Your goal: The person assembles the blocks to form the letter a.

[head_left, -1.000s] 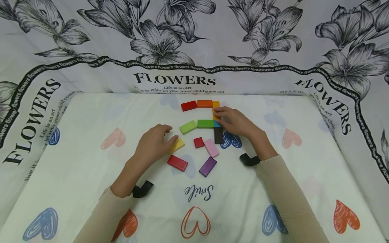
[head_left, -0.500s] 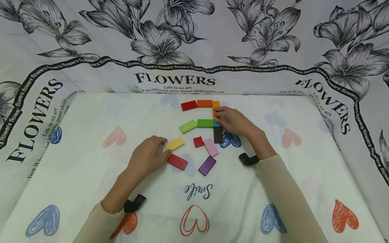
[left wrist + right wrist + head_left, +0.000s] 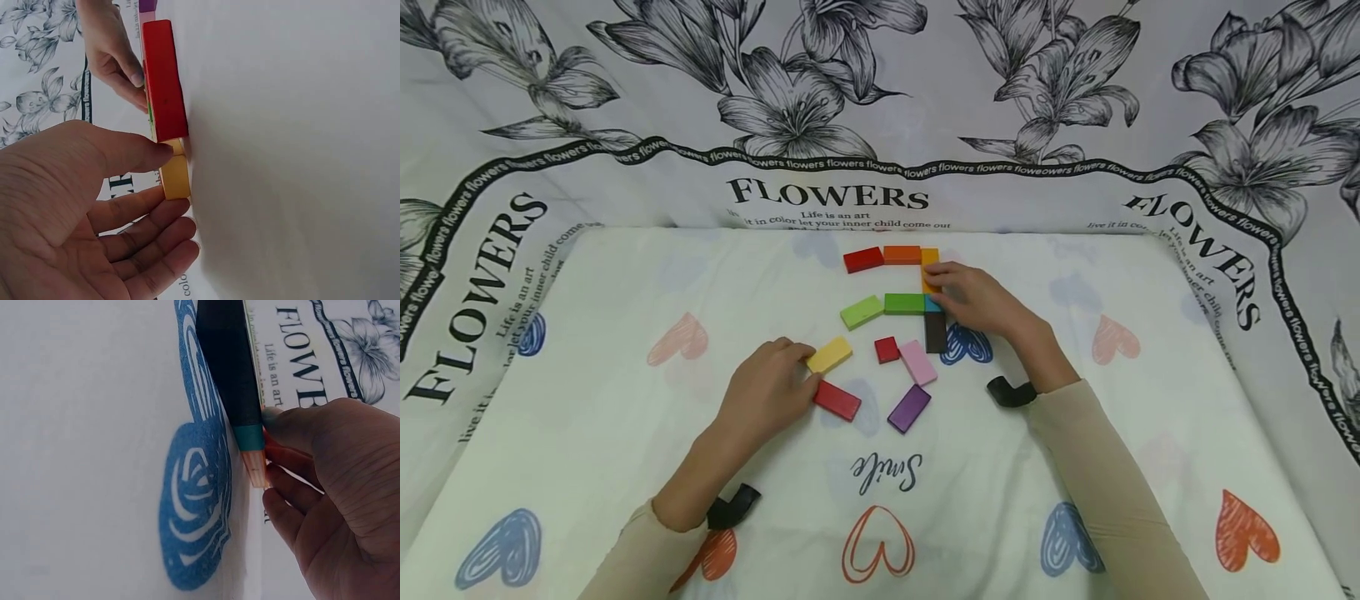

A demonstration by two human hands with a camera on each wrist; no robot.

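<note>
My left hand [image 3: 769,387] is at the left end of a yellow block [image 3: 830,356], thumb and index finger at its opposite sides. In the left wrist view a red block [image 3: 165,81] lies just beyond the thumb. My right hand [image 3: 977,297] holds an amber block [image 3: 929,257], index finger over it and thumb at a small blue block [image 3: 932,305]. A black block [image 3: 936,333] adjoins the blue one. In the right wrist view the thumb covers part of the row where black, teal and orange blocks meet.
A red block [image 3: 863,260] and an orange block [image 3: 902,255] lead to the amber one. Lime [image 3: 862,312] and green [image 3: 904,304] blocks form a second row. A small red cube [image 3: 887,350], a pink block [image 3: 918,362] and a purple block [image 3: 909,408] lie nearer on the printed cloth [image 3: 1060,450].
My left hand has drawn back to the left and nearer, uncovering more of the yellow block, and then stayed there. My right hand and the blocks have kept their places.
</note>
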